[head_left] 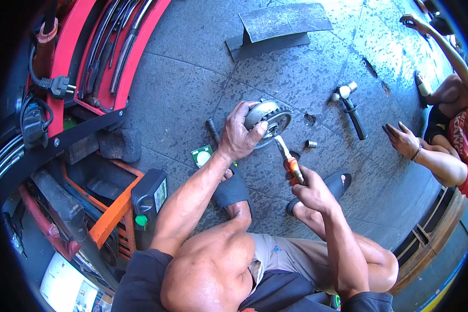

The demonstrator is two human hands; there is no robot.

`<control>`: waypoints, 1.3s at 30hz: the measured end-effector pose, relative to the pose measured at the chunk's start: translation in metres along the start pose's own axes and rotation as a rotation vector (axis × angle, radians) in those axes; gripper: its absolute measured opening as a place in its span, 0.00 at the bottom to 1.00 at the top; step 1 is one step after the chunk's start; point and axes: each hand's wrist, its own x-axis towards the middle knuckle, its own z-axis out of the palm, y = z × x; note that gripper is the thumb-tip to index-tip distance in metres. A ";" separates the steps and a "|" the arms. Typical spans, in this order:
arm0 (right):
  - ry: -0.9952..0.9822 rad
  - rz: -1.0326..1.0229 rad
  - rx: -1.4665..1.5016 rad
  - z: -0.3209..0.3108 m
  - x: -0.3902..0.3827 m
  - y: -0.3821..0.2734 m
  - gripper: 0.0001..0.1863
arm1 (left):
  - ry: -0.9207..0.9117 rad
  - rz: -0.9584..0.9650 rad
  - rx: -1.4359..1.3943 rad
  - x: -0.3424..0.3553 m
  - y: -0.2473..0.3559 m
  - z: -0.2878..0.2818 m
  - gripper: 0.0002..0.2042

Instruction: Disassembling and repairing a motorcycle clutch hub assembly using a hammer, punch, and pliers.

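Gripping a round, grey metal part with a dark toothed rim (pixel 271 117) in the left hand (pixel 238 134), with the thumb pressed across its face and the other fingers curled round its far side. Holding the part just above the dark grey tiled floor (pixel 182 99), ahead of the feet. Clasping an orange-handled tool with a flat, pale metal tip (pixel 290 161) in the right hand (pixel 315 192), with the fingers folded tight about the rear of its handle. Aiming the tip at the part's lower edge; cannot tell whether touching. Leaving a short silver metal cylinder (pixel 311 144) near the tool and a black-handled hammer with a silver head (pixel 352 110) farther right, both on the floor.
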 end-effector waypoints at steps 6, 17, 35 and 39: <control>0.291 -0.170 -0.612 0.006 0.004 0.005 0.19 | -0.027 0.015 0.008 0.008 -0.001 0.005 0.33; 0.204 -0.134 -0.542 -0.001 0.009 0.007 0.17 | -0.059 0.093 0.041 0.004 0.001 0.006 0.29; 0.187 -0.167 -0.747 0.001 -0.001 0.003 0.21 | -0.167 -0.023 0.141 0.028 0.008 0.007 0.24; 0.509 -0.362 -1.108 0.000 -0.010 -0.003 0.21 | -0.193 -0.107 0.127 0.042 0.008 0.005 0.23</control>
